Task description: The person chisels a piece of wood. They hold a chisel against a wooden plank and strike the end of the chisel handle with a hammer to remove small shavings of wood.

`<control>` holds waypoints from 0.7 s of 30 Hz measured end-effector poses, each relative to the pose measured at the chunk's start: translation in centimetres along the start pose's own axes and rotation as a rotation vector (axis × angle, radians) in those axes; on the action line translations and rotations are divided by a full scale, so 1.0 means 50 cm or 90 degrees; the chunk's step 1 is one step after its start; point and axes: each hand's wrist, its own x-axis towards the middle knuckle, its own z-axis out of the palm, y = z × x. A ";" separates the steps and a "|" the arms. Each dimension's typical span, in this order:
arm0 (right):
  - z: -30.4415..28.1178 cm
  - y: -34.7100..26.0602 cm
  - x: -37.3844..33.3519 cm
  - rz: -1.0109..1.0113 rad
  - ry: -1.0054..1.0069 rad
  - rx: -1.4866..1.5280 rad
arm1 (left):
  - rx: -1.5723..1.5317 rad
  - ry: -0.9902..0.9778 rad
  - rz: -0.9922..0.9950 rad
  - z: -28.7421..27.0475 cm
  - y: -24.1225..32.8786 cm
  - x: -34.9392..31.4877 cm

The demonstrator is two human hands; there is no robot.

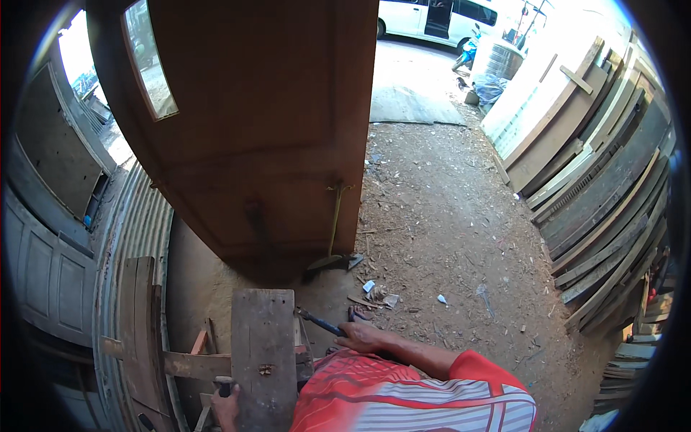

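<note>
A weathered wooden plank [260,338] lies lengthwise in front of me, with a rough, broken-out patch [267,369] in its surface. My right hand [358,335] is closed round a dark-handled tool [322,323], perhaps a hammer, whose far end points left to the plank's right edge. At the plank's left edge, my left hand [227,409] is closed round a small tool with a pale top and a dark body [224,385]. Its exact kind is too small to tell, and the fingers are partly hidden.
A tall brown door [266,108] stands ahead, a broom [335,223] leaning against it. Boards [612,187] lean along the right wall. Corrugated metal [122,216] and upright planks [137,317] are at left. Wood chips and scraps litter the dirt floor [446,237].
</note>
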 end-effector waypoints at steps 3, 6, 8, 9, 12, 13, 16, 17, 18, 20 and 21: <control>0.011 0.025 0.035 -0.048 0.029 0.009 | 0.020 0.033 -0.019 -0.005 0.024 -0.001; 0.012 0.020 0.059 -0.051 0.029 0.008 | 0.033 0.070 -0.024 0.005 0.027 0.014; -0.001 0.004 0.066 -0.031 0.013 0.012 | 0.046 0.083 -0.023 0.007 0.047 0.018; -0.013 -0.010 0.062 -0.018 0.003 0.017 | 0.034 0.070 -0.025 0.006 0.040 0.022; -0.016 -0.018 0.055 0.004 -0.003 0.007 | 0.004 0.030 -0.024 0.012 0.003 0.043; -0.015 -0.018 0.054 0.006 0.001 -0.001 | -0.001 0.018 -0.024 0.016 -0.016 0.047; 0.018 0.019 0.059 -0.057 0.082 0.021 | -0.026 -0.002 -0.011 0.017 -0.005 0.053; 0.025 0.021 0.054 -0.052 0.099 0.016 | -0.034 -0.007 -0.007 0.016 0.002 0.051; 0.030 0.023 0.050 -0.047 0.116 0.011 | -0.057 -0.009 -0.001 0.019 0.002 0.054; 0.033 0.014 0.043 -0.034 0.134 -0.001 | -0.103 -0.006 0.005 0.022 -0.014 0.056; 0.033 0.002 0.039 -0.028 0.133 -0.008 | -0.107 -0.014 -0.002 0.019 -0.025 0.058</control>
